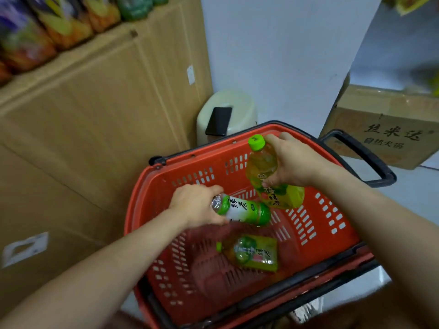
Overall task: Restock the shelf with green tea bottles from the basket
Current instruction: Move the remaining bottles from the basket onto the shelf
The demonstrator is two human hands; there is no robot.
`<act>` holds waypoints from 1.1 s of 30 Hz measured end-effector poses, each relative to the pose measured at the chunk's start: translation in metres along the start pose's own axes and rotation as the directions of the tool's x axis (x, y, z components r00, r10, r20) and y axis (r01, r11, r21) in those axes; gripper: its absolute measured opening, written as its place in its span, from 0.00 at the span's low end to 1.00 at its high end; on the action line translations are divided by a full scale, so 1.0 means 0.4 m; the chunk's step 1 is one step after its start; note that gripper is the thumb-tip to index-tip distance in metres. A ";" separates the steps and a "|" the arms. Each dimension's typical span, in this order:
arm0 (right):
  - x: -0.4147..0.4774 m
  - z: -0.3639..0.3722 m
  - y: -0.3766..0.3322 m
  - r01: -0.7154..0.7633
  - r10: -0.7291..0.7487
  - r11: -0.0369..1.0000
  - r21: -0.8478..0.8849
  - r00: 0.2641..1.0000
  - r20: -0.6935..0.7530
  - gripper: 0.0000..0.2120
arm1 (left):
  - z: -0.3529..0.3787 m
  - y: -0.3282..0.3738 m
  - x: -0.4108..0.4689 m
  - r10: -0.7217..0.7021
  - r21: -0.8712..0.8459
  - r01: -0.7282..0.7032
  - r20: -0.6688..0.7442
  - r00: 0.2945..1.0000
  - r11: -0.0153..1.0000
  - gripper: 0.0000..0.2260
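A red plastic basket (pixel 152 200) with black handles stands below me on the floor. My left hand (pixel 197 205) grips the neck end of a green tea bottle (pixel 244 210) with a white and green label, held sideways inside the basket. My right hand (pixel 292 160) holds a second green tea bottle (pixel 263 167) around its upper body; its green cap points up and away, and it is lifted above the basket's far side. A third green tea bottle (pixel 251 252) lies on the basket's bottom, cap to the left.
Large cardboard boxes (pixel 95 129) rise at the left, with a blurred row of bottled drinks (pixel 59 22) on top. A cream stool (pixel 240 103) with a black phone (pixel 218 121) stands behind the basket. Another printed cardboard box (pixel 389 134) sits at the right.
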State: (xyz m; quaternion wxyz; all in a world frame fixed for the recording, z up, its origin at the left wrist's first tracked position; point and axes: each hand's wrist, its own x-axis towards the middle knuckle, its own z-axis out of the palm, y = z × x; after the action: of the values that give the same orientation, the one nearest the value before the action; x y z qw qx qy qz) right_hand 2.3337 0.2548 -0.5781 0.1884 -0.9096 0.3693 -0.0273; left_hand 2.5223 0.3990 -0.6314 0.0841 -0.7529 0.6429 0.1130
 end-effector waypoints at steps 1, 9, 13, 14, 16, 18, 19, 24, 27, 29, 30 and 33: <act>0.000 -0.012 -0.024 0.025 -0.025 1.000 -0.008 1.000 -0.016 0.51 | -0.056 -0.027 -0.036 -0.005 0.065 0.008 -0.049 0.999 0.998 0.36; -0.039 -0.142 -0.321 0.316 -0.227 0.915 0.252 0.918 -0.325 0.41 | -0.439 -0.202 -0.478 -0.227 0.153 0.297 -0.359 0.905 0.943 0.38; -0.049 -0.195 -0.538 0.520 -0.289 0.721 0.458 0.827 -0.483 0.33 | -0.563 -0.279 -0.709 -0.320 0.184 0.466 -0.514 0.796 0.865 0.38; -0.047 -0.205 -0.592 0.553 -0.298 0.675 0.489 0.811 -0.504 0.33 | -0.586 -0.298 -0.764 -0.337 0.198 0.511 -0.548 0.765 0.837 0.37; -0.036 -0.218 -0.696 0.620 -0.334 0.588 0.519 0.771 -0.542 0.40 | -0.627 -0.336 -0.862 -0.355 0.232 0.587 -0.609 0.709 0.776 0.36; -0.030 -0.230 -0.796 0.678 -0.374 0.523 0.516 0.727 -0.576 0.40 | -0.664 -0.371 -0.938 -0.363 0.273 0.636 -0.633 0.684 0.722 0.35; -0.035 -0.233 -0.846 0.703 -0.400 0.495 0.510 0.706 -0.584 0.40 | -0.679 -0.390 -0.966 -0.369 0.294 0.652 -0.633 0.681 0.699 0.35; -0.038 -0.207 -1.032 0.730 -0.452 0.431 0.530 0.683 -0.574 0.38 | -0.728 -0.496 -1.011 -0.359 0.431 0.659 -0.591 0.722 0.616 0.33; -0.026 -0.176 -1.096 0.725 -0.469 0.412 0.552 0.688 -0.553 0.38 | -0.733 -0.556 -0.982 -0.330 0.511 0.607 -0.533 0.780 0.609 0.30; -0.015 -0.154 -1.126 0.713 -0.469 0.403 0.574 0.699 -0.540 0.39 | -0.721 -0.594 -0.953 -0.335 0.523 0.577 -0.488 0.806 0.627 0.28; -0.007 -0.143 -1.136 0.713 -0.468 0.405 0.572 0.699 -0.541 0.39 | -0.713 -0.614 -0.939 -0.339 0.506 0.571 -0.479 0.810 0.647 0.28; 0.018 -0.120 -1.155 0.719 -0.477 0.409 0.562 0.693 -0.540 0.41 | -0.693 -0.670 -0.911 -0.340 0.373 0.564 -0.517 0.785 0.737 0.29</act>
State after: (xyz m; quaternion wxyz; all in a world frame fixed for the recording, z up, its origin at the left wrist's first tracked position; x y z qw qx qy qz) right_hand 2.6355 0.5374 -0.3667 0.4596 -0.8045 -0.0073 -0.3763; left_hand 2.7503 0.7119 -0.2689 0.1664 -0.8452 0.4433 -0.2479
